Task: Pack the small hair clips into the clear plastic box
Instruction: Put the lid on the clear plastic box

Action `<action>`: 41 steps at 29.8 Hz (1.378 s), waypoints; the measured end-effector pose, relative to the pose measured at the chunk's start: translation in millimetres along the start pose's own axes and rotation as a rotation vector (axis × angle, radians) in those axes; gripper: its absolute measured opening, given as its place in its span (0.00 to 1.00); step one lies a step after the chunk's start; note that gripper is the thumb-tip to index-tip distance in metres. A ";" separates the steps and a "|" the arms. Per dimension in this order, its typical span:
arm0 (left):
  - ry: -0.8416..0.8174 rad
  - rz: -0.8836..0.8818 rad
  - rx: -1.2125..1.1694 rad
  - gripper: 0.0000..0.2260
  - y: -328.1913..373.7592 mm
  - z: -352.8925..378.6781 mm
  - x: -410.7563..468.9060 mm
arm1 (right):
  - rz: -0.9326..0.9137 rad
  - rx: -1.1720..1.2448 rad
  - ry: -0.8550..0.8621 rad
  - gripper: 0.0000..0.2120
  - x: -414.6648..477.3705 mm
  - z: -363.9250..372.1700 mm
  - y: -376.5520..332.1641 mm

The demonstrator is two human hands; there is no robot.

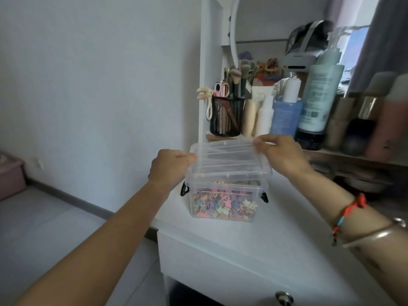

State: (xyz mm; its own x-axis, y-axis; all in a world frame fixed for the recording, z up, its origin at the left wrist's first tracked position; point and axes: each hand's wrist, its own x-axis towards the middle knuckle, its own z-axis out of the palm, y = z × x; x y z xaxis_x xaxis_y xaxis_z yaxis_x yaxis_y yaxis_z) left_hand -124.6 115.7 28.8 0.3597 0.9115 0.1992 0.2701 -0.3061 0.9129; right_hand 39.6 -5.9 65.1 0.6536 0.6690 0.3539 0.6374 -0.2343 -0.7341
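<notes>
1. The small hair clips [220, 204] lay heaped inside the clear plastic box [247, 215] on the tabletop [276, 239].
2. Above the box, the left hand [170, 164] and right hand [280, 155] gripped the tilted lid [229, 160] by its ends.
3. Likely closing: the lid needs seating flat on the box, then the latches [184, 189] at the box's sides snapping up.

The box [223, 195] stands on the tabletop [276, 230] near its left edge, with the hair clips [220, 205] heaped inside it. The lid [229, 160] sits tilted just above the box's rim, with the left hand [170, 166] gripping its left edge and the right hand [280, 153] pinching its far right corner. Behind the box stands a mesh cup [227, 118] holding brushes [239, 74], and a row of bottles [286, 115] runs rightward from it.
</notes>
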 end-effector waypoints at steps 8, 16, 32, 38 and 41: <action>-0.025 -0.100 -0.075 0.08 -13.7 3.6 3.3 | 0.063 -0.076 -0.158 0.14 -1.9 10.3 18.8; -0.075 -0.204 -0.250 0.12 -22.7 8.2 7.3 | 0.190 0.006 -0.206 0.14 -1.2 15.9 26.1; -0.236 -0.307 -0.079 0.23 -16.3 -1.5 -3.5 | 0.082 -0.298 -0.245 0.19 -2.8 2.0 11.4; -0.254 -0.339 -0.030 0.22 -12.9 -6.3 -4.8 | -0.011 -0.403 -0.272 0.15 -2.3 0.9 1.9; -0.204 -0.317 -0.018 0.22 -10.2 -6.3 -3.0 | -0.014 -0.412 -0.242 0.15 1.3 3.0 2.4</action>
State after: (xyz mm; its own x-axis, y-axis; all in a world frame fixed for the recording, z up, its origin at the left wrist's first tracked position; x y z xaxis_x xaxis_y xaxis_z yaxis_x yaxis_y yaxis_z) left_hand -134.0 117.9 21.1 0.4322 0.8861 -0.1675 0.3816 -0.0114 0.9243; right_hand 40.8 -3.5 62.1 0.5614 0.8075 0.1813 0.7860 -0.4517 -0.4220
